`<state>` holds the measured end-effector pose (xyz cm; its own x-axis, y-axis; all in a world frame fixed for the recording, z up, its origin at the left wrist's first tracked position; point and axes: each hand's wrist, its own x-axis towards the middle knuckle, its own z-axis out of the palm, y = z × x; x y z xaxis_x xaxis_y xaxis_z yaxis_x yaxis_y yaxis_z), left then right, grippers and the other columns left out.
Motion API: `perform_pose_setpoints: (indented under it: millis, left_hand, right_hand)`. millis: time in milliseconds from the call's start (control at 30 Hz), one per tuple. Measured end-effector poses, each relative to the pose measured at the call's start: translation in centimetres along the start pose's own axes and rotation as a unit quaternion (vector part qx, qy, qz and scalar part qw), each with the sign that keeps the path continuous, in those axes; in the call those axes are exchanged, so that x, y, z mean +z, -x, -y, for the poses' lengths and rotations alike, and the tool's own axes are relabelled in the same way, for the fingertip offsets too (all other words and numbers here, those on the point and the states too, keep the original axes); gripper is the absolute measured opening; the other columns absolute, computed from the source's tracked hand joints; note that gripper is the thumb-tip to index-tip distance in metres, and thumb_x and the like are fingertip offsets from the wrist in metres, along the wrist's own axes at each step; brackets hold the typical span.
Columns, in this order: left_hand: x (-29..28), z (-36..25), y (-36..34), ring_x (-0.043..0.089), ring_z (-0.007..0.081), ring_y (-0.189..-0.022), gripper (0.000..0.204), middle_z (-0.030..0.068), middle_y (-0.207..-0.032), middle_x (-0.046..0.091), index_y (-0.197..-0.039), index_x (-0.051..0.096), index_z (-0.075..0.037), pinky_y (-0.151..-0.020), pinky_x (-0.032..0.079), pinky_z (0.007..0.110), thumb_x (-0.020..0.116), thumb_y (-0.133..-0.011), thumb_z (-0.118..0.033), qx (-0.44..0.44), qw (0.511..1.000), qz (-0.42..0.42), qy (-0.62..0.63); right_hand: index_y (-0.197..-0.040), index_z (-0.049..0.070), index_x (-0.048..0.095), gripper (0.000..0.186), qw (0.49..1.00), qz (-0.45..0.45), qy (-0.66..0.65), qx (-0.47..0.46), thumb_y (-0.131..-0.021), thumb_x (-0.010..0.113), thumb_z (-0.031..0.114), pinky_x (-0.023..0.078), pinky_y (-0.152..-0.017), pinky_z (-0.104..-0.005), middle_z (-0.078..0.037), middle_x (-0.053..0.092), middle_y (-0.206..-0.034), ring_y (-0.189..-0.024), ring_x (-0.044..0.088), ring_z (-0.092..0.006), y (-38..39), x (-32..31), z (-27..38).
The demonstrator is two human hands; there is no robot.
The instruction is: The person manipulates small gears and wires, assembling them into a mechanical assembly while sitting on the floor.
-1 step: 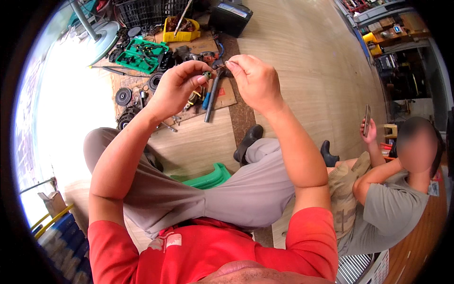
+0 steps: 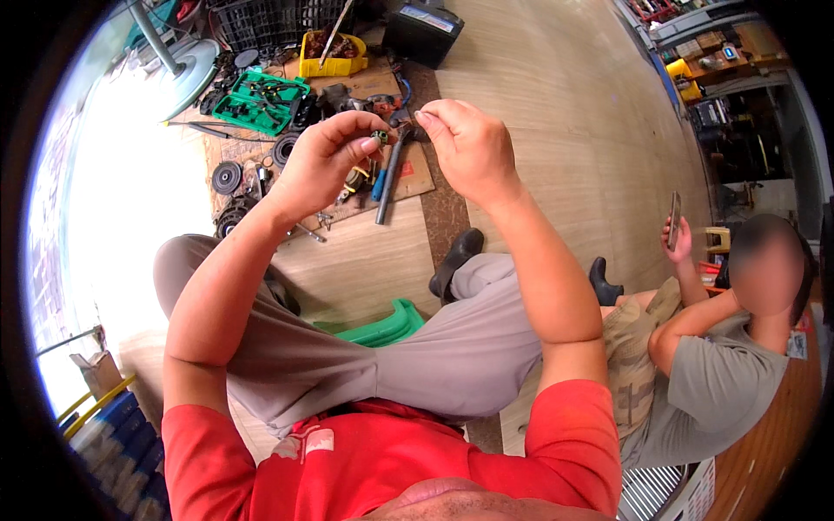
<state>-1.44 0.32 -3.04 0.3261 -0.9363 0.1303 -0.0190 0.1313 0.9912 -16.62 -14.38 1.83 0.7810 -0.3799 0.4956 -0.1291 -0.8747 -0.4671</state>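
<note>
My left hand [image 2: 334,161] pinches a small green part [image 2: 380,137], perhaps a connector, between thumb and fingers. Level with it on the right, my right hand [image 2: 460,148] has thumb and forefinger pressed together on something tiny that I cannot make out, near a thin strand. Beneath both hands, a cardboard mat [image 2: 417,178] carries a long grey bar [image 2: 382,204], a blue-handled tool [image 2: 379,184], dark round parts [image 2: 227,177] and an open green tool case [image 2: 254,102].
A yellow bin [image 2: 330,65], black crate [image 2: 252,22], black battery [image 2: 421,35] and pedestal stand [image 2: 178,69] stand at the back. A green plastic stool [image 2: 382,326] is between my legs. A person [image 2: 712,373] holding a phone [image 2: 673,221] sits at right, beside shelving [image 2: 721,61].
</note>
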Motion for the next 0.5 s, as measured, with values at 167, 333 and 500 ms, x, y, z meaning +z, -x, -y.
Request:
perform_pose_setpoints:
  millis: [167,333,500]
  left_hand:
    - [-1.1,0.7,-0.4,0.063,0.0138,-0.087,0.022,0.0105,-0.112,0.067,-0.119,0.055,-0.005,-0.078,0.052,0.028,0.052,-0.100,-0.014,-0.014,0.981,0.007,0.191]
    - [-2.8,0.2,-1.2,0.061,0.0117,-0.084,0.019,0.0100,-0.106,0.066,-0.114,0.055,-0.005,-0.075,0.051,0.026,0.046,-0.103,-0.016,-0.010,0.941,-0.043,0.334]
    - [-3.4,0.4,-0.8,0.063,0.0144,-0.085,0.025,0.0112,-0.108,0.066,-0.120,0.054,-0.003,-0.076,0.052,0.028,0.049,-0.101,-0.019,-0.048,0.955,-0.106,0.273]
  right_hand:
    - [-0.089,0.004,0.064,0.017,0.999,0.024,0.011,0.035,-0.093,0.060,0.020,0.049,-0.062,-0.0411,-0.016,0.065,-0.079,-0.072,0.063,-0.0364,-0.1,0.2,-0.8]
    - [-0.091,0.003,0.065,0.017,0.997,0.063,0.019,0.047,-0.093,0.060,0.019,0.048,-0.061,-0.0403,-0.019,0.064,-0.079,-0.073,0.063,-0.0379,0.0,0.5,-1.5]
    - [-0.098,0.005,0.065,0.019,0.993,0.111,0.044,0.017,-0.092,0.061,0.023,0.051,-0.068,-0.0405,-0.019,0.065,-0.082,-0.077,0.063,-0.0382,-0.1,1.2,-2.1]
